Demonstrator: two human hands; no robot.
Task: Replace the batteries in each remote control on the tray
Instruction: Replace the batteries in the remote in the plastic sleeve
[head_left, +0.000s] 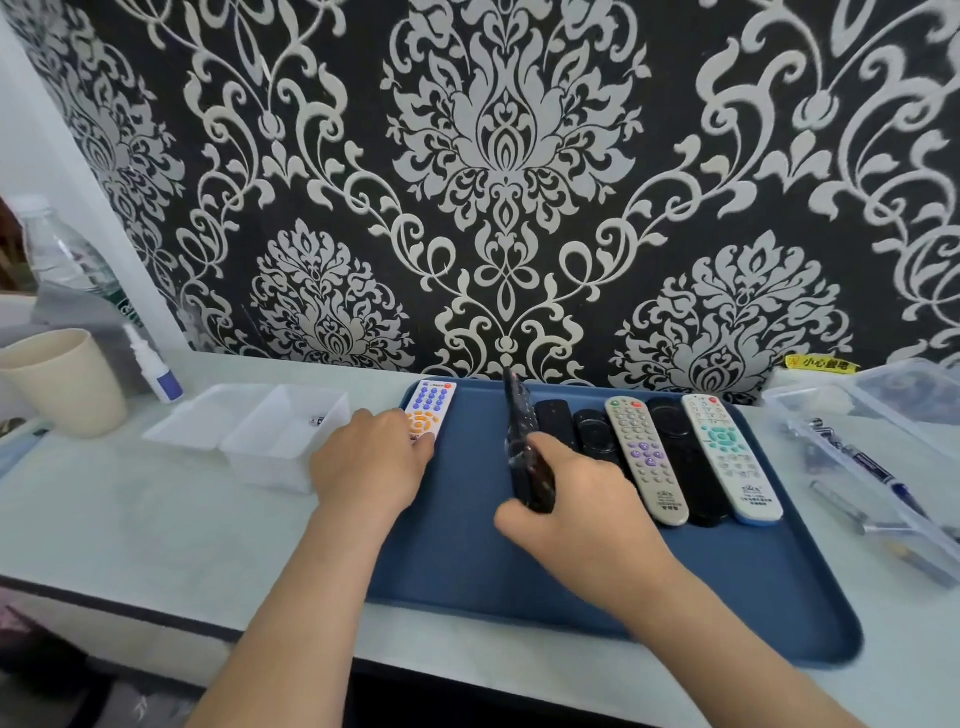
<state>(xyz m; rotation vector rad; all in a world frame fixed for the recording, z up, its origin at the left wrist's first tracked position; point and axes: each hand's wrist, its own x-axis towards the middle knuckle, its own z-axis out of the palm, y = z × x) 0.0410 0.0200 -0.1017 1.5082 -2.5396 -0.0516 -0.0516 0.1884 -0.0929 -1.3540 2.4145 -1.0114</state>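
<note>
A blue tray lies on the white table and holds several remotes. My left hand rests on the lower end of a white remote with blue and orange buttons at the tray's far left. My right hand grips a black remote, tipped up on its edge above the tray. To the right of it lie black remotes, a grey remote, another black remote and a white remote with teal buttons.
A clear two-part bin stands left of the tray, with a small battery in it. A beige cup, a water bottle and a small spray bottle stand far left. A clear box with pens sits at the right.
</note>
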